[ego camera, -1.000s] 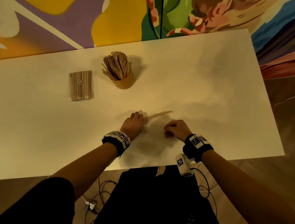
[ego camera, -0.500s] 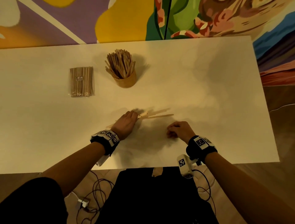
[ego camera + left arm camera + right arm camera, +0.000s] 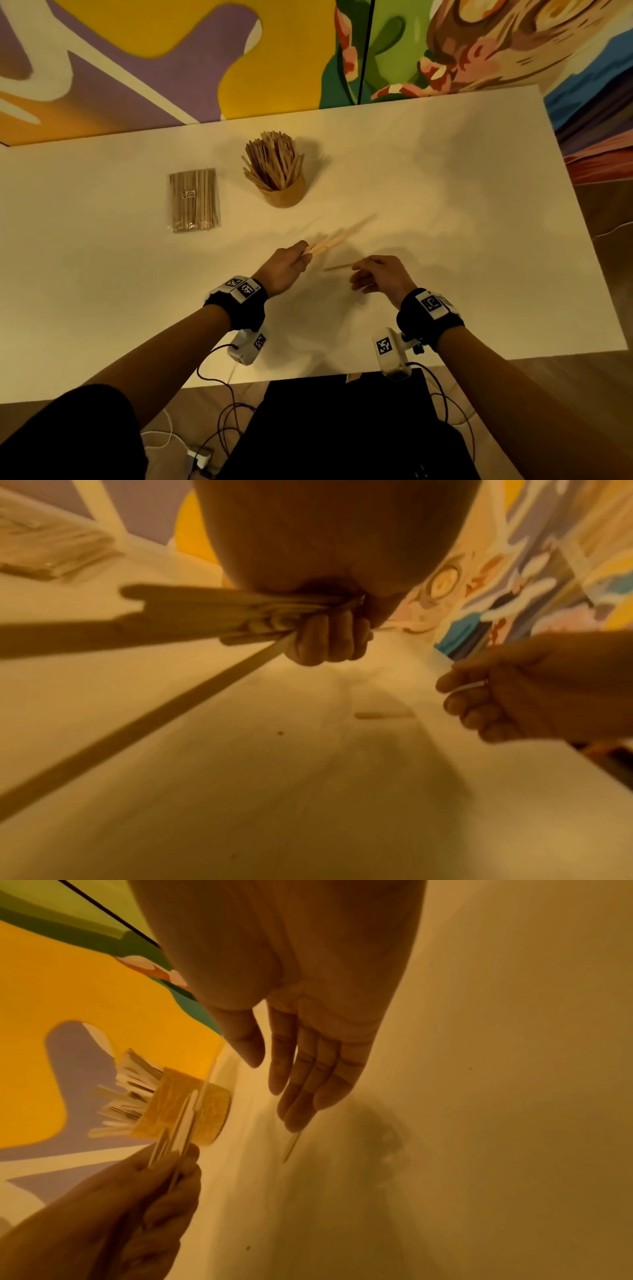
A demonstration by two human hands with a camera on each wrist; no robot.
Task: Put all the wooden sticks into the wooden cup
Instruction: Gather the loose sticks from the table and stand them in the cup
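Left hand (image 3: 286, 265) clenched round a small bundle of sticks (image 3: 337, 236), lifted off the table (image 3: 479, 240), tips aimed toward the wooden cup (image 3: 283, 193). The cup stands beyond the hands, already crammed with sticks. Right hand (image 3: 383, 275) is released, fingers straight, with one loose stick (image 3: 337, 266) lying at its fingertips, nearer me than the cup. I'd pinch that stick at its near end first. Then I'd square the bundle's ends and lower it upright into whatever gap the cup offers. A sealed stick packet (image 3: 193, 198) lies left of the cup.

Left hand (image 3: 286, 262) fisted, gripping; right hand (image 3: 383, 275) fingers extended, relaxed.
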